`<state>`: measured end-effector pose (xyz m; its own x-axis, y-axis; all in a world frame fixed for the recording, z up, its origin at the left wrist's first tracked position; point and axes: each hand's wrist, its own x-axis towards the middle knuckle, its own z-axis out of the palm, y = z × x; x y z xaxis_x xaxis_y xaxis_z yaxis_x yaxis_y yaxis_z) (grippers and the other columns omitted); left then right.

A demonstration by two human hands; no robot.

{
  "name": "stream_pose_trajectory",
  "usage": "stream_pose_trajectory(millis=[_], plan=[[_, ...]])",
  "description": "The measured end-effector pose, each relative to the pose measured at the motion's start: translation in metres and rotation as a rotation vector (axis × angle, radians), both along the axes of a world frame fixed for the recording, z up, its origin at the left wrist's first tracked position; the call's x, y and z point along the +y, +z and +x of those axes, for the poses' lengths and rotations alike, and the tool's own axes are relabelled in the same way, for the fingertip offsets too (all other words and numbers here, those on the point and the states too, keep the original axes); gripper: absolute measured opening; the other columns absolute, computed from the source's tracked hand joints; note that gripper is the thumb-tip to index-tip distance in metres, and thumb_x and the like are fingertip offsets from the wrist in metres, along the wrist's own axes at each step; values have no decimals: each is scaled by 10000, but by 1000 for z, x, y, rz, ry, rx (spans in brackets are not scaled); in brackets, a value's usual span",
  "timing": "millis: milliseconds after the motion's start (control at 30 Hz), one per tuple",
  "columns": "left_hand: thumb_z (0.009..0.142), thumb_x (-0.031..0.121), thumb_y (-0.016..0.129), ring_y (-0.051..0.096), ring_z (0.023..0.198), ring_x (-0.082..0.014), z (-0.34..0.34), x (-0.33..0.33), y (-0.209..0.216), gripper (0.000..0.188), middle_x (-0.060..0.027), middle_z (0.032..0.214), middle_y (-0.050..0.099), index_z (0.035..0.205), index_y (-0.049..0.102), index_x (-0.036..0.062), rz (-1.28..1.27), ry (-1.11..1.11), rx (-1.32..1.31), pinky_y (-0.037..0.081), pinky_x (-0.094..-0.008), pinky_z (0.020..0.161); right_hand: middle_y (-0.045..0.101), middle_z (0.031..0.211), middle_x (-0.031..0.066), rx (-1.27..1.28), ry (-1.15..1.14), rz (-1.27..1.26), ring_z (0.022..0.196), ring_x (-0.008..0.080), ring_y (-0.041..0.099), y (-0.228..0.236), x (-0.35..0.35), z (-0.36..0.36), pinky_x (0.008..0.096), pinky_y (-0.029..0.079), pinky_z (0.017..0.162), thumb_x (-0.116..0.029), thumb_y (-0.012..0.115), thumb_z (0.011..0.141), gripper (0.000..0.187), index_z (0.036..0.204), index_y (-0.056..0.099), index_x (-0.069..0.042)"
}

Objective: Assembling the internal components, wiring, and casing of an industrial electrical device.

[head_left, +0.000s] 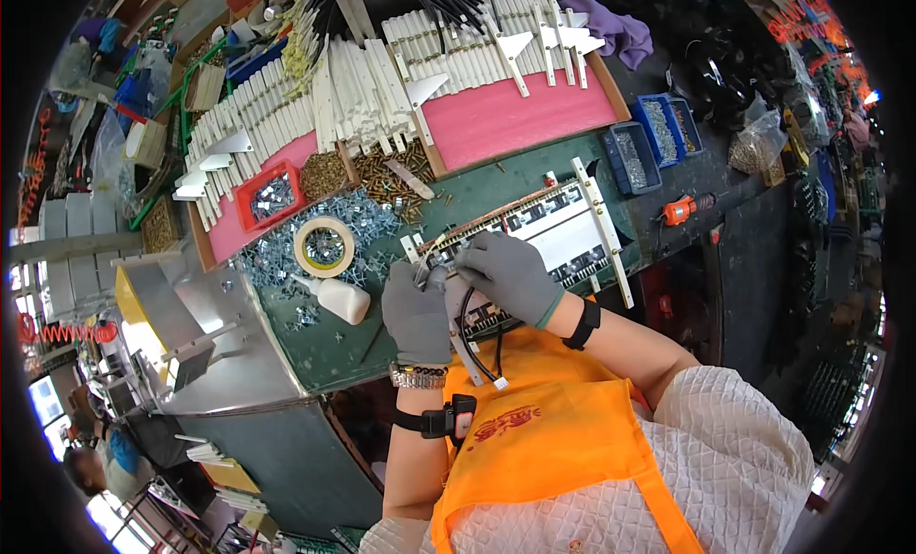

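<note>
A long assembly [558, 231] with white panels, rows of black fittings and white end bars lies on the green bench top in front of me. My left hand [416, 311], in a grey glove, is at its left end with fingers closed around something small. Close beside it, my right hand [512, 275], also gloved, bends its fingers in a pinch over the same end. What either hand grips is hidden by the fingers. A black cable [465, 325] with a white connector [500, 383] hangs off the near edge below my right hand.
Left of my hands are a white squeeze bottle [343, 301], a tape roll [324, 247] and a heap of metal clips [272, 258]. A red bin [250, 210] and white strips [363, 91] stand behind. Blue bins [634, 159] and an orange power screwdriver [678, 210] are at right.
</note>
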<state>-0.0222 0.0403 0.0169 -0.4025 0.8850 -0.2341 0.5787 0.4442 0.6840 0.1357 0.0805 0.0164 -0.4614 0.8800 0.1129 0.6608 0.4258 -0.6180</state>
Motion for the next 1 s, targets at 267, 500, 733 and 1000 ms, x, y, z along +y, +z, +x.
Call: stream_pose_trajectory(millis=[267, 500, 733, 1000], plan=[[768, 176, 802, 533, 754, -281, 1, 1, 1, 327, -140, 849, 561, 836, 549, -19, 170, 48, 64, 448, -389, 694, 602, 872, 42, -7, 9, -27, 852, 245, 626, 3, 1, -2, 362, 526, 709, -176, 682, 804, 125, 921, 691, -133], [750, 166, 810, 504, 753, -285, -1, 2, -3, 338, -136, 850, 535, 804, 539, -28, 116, 34, -11, 424, -394, 687, 605, 869, 37, 37, -14, -4, 839, 238, 630, -1, 1, -1, 345, 530, 696, -157, 691, 795, 95, 886, 681, -128], [762, 148, 795, 493, 721, -277, -3, 5, -5, 323, -127, 821, 515, 802, 529, -31, 128, 23, -99, 419, -388, 673, 632, 844, 33, 53, -26, 30, 773, 239, 641, -2, 4, -2, 331, 525, 652, -135, 719, 788, 81, 866, 700, -129], [743, 114, 788, 496, 761, -295, -10, 4, -10, 277, -132, 805, 515, 811, 549, -6, 187, -31, -86, 426, -401, 688, 615, 850, 59, 75, 46, -64, 807, 243, 636, 24, 23, 0, 355, 524, 699, -167, 698, 821, 105, 921, 694, -134]])
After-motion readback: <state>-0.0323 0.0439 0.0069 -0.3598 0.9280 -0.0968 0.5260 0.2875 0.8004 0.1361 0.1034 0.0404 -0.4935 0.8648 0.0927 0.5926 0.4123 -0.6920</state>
